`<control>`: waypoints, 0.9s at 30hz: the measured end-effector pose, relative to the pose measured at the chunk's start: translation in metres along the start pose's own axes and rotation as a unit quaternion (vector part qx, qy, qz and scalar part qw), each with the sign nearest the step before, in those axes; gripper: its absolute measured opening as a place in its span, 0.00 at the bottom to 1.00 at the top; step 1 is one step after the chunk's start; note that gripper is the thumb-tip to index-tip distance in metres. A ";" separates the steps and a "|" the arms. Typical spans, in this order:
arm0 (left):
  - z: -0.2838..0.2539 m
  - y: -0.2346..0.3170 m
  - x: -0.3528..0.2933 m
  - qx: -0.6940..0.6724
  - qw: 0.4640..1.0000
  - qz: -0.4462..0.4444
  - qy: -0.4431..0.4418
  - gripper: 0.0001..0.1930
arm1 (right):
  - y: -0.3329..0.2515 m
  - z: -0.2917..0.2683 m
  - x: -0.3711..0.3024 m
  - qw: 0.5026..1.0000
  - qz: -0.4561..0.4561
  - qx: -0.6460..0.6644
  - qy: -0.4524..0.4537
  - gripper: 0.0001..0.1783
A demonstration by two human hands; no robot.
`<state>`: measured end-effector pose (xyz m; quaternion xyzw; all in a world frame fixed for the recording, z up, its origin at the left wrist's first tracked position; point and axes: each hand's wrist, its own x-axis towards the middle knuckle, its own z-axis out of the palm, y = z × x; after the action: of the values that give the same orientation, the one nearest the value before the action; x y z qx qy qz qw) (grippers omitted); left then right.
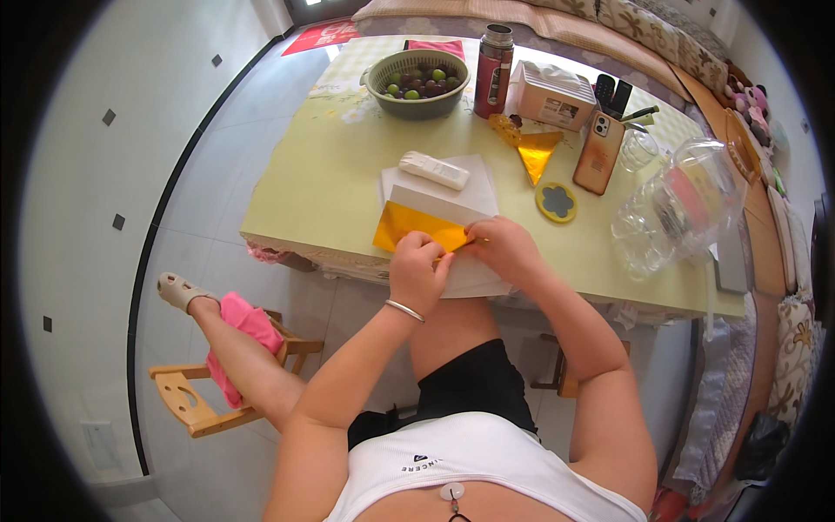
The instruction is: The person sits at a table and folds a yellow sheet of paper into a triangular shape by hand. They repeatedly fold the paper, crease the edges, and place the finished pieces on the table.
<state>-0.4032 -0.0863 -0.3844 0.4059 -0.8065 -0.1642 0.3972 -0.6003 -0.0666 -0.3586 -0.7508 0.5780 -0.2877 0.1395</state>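
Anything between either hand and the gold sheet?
Nothing visible. The left hand and right hand both have fingers on the gold sheet, at its near and right edges. The white packet lies beyond it, not between.

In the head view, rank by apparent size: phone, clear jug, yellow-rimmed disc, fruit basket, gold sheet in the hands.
1. Clear jug
2. Fruit basket
3. Phone and gold sheet: too close to rank, the sheet being partly covered
4. Yellow-rimmed disc

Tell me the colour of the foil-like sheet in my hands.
The sheet is shiny golden yellow, seen best in the head view.
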 end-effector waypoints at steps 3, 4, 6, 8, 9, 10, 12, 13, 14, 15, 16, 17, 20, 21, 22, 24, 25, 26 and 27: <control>0.005 0.004 0.002 -0.014 0.998 -0.056 0.029 0.07 | 0.017 -0.001 0.007 0.982 0.090 0.167 -0.024 0.10; 0.006 0.006 0.004 -0.008 0.997 -0.062 0.034 0.08 | 0.020 0.001 0.008 0.987 0.090 0.135 -0.014 0.10; 0.006 0.005 0.006 0.008 0.996 -0.081 0.035 0.09 | 0.017 0.008 0.012 0.993 0.086 0.076 0.005 0.10; 0.006 0.001 0.009 0.023 0.994 -0.108 0.024 0.10 | 0.011 0.010 0.013 0.996 0.080 0.046 0.014 0.13; 0.007 0.001 0.010 0.036 0.993 -0.109 0.020 0.10 | 0.008 0.011 0.012 0.996 0.077 0.031 0.018 0.14; 0.008 0.001 0.011 0.048 0.993 -0.109 0.016 0.11 | 0.007 0.014 0.010 0.997 0.058 0.013 0.048 0.16; 0.009 0.002 0.013 0.064 0.992 -0.109 0.012 0.11 | 0.004 0.018 0.003 0.994 0.020 -0.026 0.108 0.18; 0.009 0.002 0.013 0.066 0.992 -0.108 0.012 0.11 | 0.002 0.020 0.000 0.988 -0.030 -0.079 0.129 0.20; 0.010 0.002 0.013 0.068 0.992 -0.107 0.011 0.11 | 0.000 0.022 -0.003 0.977 -0.080 -0.132 0.149 0.23; 0.011 0.001 0.013 0.069 0.992 -0.104 0.012 0.11 | -0.002 0.024 -0.007 0.960 -0.129 -0.184 0.168 0.25; 0.011 0.000 0.012 0.070 0.992 -0.100 0.013 0.11 | -0.005 0.025 -0.011 0.963 -0.151 -0.188 0.122 0.27; 0.011 0.000 0.012 0.071 0.993 -0.096 0.013 0.11 | -0.011 0.026 -0.015 0.963 -0.173 -0.192 0.076 0.29; 0.015 -0.004 0.013 0.072 0.994 -0.081 0.030 0.11 | -0.016 0.030 -0.024 0.974 -0.165 -0.155 0.001 0.36; 0.014 -0.003 0.013 0.067 0.994 -0.083 0.024 0.11 | -0.017 0.031 -0.026 0.979 -0.150 -0.136 -0.013 0.39; 0.012 -0.002 0.012 0.061 0.994 -0.086 0.018 0.12 | -0.015 0.032 -0.028 0.979 -0.140 -0.144 -0.015 0.41; 0.010 0.000 0.013 0.052 0.995 -0.087 0.008 0.12 | -0.011 0.036 -0.031 0.979 -0.121 -0.161 -0.018 0.44; 0.010 0.000 0.013 0.050 0.995 -0.086 0.004 0.12 | -0.009 0.037 -0.032 0.978 -0.123 -0.168 -0.018 0.45; 0.008 -0.001 0.013 0.048 0.995 -0.085 0.002 0.12 | -0.009 0.037 -0.032 0.976 -0.128 -0.175 -0.018 0.46; 0.008 0.000 0.013 0.048 0.995 -0.087 0.001 0.12 | -0.009 0.038 -0.032 0.974 -0.132 -0.182 -0.017 0.47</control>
<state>-0.4136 -0.0974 -0.3828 0.4933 -0.7746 -0.1592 0.3623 -0.5761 -0.0386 -0.3920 -0.8380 0.5140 -0.1809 -0.0284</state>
